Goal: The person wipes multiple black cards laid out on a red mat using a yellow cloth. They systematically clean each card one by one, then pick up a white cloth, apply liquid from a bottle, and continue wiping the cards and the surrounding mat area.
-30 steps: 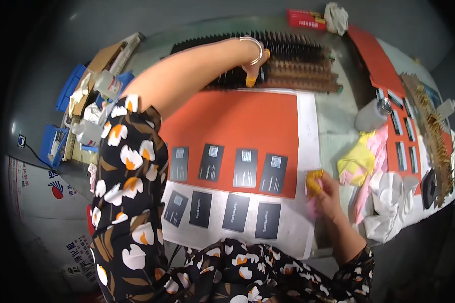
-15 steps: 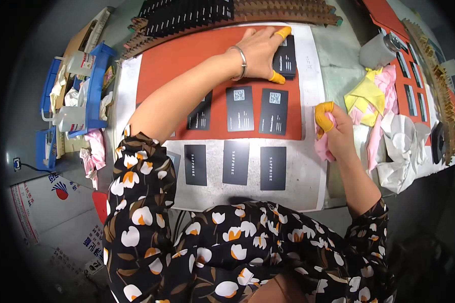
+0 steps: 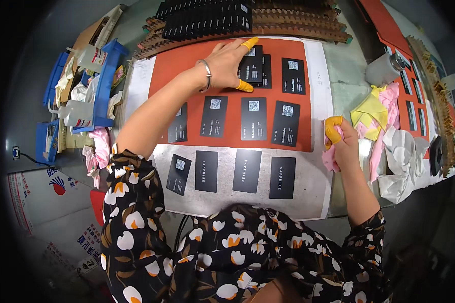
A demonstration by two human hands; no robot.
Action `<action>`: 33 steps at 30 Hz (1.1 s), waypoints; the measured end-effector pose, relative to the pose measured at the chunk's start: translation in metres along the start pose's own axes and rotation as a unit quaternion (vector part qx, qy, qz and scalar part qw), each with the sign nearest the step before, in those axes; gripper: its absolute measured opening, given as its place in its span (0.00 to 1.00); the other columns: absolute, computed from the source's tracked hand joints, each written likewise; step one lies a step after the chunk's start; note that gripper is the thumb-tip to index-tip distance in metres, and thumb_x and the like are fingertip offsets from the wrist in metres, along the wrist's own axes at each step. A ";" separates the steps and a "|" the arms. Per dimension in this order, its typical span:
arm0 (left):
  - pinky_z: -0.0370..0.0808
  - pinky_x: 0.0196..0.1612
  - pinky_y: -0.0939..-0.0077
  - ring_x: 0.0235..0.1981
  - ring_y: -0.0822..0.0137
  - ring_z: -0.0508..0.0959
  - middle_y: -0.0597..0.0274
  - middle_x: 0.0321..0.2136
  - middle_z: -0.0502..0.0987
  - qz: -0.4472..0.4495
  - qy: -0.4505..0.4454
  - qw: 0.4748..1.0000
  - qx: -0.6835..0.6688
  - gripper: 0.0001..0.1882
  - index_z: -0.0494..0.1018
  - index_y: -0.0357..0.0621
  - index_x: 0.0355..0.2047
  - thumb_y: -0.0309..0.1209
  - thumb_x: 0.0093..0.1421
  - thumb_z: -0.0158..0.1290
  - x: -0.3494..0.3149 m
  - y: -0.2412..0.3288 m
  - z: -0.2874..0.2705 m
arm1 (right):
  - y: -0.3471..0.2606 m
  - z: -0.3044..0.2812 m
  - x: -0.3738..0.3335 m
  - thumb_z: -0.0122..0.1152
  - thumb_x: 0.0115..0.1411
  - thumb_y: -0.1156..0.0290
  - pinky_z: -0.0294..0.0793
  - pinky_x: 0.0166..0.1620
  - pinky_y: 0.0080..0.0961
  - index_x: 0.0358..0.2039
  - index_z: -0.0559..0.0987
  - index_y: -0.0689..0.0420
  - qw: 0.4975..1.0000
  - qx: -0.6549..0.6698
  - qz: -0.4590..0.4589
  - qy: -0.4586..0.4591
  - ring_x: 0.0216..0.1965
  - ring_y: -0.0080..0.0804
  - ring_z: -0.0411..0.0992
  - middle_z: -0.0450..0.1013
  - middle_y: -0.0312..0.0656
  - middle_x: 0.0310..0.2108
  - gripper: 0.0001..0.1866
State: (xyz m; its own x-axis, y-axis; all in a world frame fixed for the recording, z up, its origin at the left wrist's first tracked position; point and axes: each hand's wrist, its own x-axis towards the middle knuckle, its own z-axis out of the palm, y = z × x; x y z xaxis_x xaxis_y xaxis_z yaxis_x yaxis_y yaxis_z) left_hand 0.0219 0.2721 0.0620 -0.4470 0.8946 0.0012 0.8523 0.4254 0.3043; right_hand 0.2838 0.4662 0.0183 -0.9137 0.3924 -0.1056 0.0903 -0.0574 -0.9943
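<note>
My left hand (image 3: pixel 231 61), with yellow finger cots and a metal bracelet, presses on a small stack of black cards (image 3: pixel 253 68) at the far edge of the orange sheet (image 3: pixel 187 65). Beside it lies one more black card (image 3: pixel 293 76). Further black cards (image 3: pixel 253 118) lie in a row across the orange sheet, and another row of black cards (image 3: pixel 246 170) sits on the white paper (image 3: pixel 308 197) nearer me. My right hand (image 3: pixel 343 143), with a yellow thumb cot, is closed around a pink cloth (image 3: pixel 330 157) at the paper's right edge.
A slotted wooden rack (image 3: pixel 298 28) full of black cards runs along the far side. Blue trays (image 3: pixel 103 86) with squeeze bottles and rags stand at left. Yellow, pink and white cloths (image 3: pixel 384 126), a grey roll (image 3: pixel 384 68) and another orange sheet with cards (image 3: pixel 414 111) lie at right.
My left hand came back from the far rack and now rests on cards set down at the orange sheet's far edge. My right hand keeps holding the pink cloth.
</note>
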 end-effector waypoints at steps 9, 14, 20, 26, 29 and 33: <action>0.52 0.60 0.60 0.58 0.47 0.56 0.45 0.55 0.58 -0.036 -0.011 0.999 0.002 0.58 0.44 0.49 0.62 0.42 0.35 0.67 -0.051 -0.050 -0.012 | 0.015 0.003 -0.001 0.56 0.56 0.71 0.63 0.23 0.12 0.34 0.73 0.58 0.999 0.052 -0.012 -0.001 0.21 0.15 0.64 0.67 0.31 0.24 0.06; 0.54 0.58 0.61 0.56 0.47 0.58 0.44 0.53 0.60 -0.010 0.000 1.000 -0.020 0.57 0.46 0.43 0.61 0.42 0.34 0.67 -0.067 -0.078 -0.029 | 0.015 0.002 -0.003 0.57 0.56 0.71 0.62 0.23 0.12 0.34 0.72 0.58 0.999 0.043 -0.024 0.016 0.20 0.16 0.63 0.67 0.31 0.24 0.07; 0.54 0.59 0.65 0.56 0.53 0.60 0.47 0.54 0.61 -0.036 0.001 0.983 -0.181 0.57 0.51 0.39 0.60 0.42 0.30 0.67 -0.106 -0.115 -0.033 | 0.017 0.008 0.002 0.53 0.58 0.68 0.57 0.10 0.21 0.31 0.72 0.57 0.991 0.112 0.053 0.045 0.10 0.19 0.59 0.65 0.35 0.20 0.06; 0.52 0.61 0.66 0.58 0.54 0.58 0.51 0.56 0.59 -0.040 0.018 0.998 -0.055 0.60 0.50 0.42 0.61 0.47 0.28 0.67 -0.136 -0.183 -0.029 | -0.003 -0.007 0.011 0.53 0.57 0.71 0.69 0.27 0.21 0.32 0.72 0.57 0.994 0.107 -0.021 0.031 0.26 0.20 0.67 0.67 0.33 0.24 0.05; 0.53 0.60 0.66 0.58 0.56 0.59 0.51 0.55 0.62 -0.063 0.047 0.997 -0.004 0.47 0.54 0.41 0.59 0.40 0.41 0.63 -0.158 -0.196 -0.041 | -0.004 0.008 0.012 0.51 0.58 0.70 0.72 0.28 0.25 0.35 0.71 0.57 0.958 0.264 -0.112 0.015 0.28 0.23 0.69 0.68 0.34 0.27 0.07; 0.72 0.39 0.80 0.34 0.72 0.76 0.58 0.36 0.76 -0.067 0.186 0.947 -0.253 0.14 0.72 0.37 0.43 0.27 0.56 0.52 -0.103 -0.082 -0.026 | -0.032 0.019 -0.028 0.49 0.59 0.68 0.69 0.24 0.23 0.38 0.71 0.55 0.915 0.399 -0.047 -0.030 0.25 0.25 0.67 0.69 0.36 0.29 0.08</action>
State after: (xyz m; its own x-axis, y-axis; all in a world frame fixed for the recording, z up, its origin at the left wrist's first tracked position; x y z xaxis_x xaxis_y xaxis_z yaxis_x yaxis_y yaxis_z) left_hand -0.0091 0.1410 0.0620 -0.6869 0.6872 0.2364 0.5836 0.3277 0.7430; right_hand 0.2985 0.4395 0.0529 -0.9247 0.3807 0.0039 -0.2858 -0.6875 -0.6676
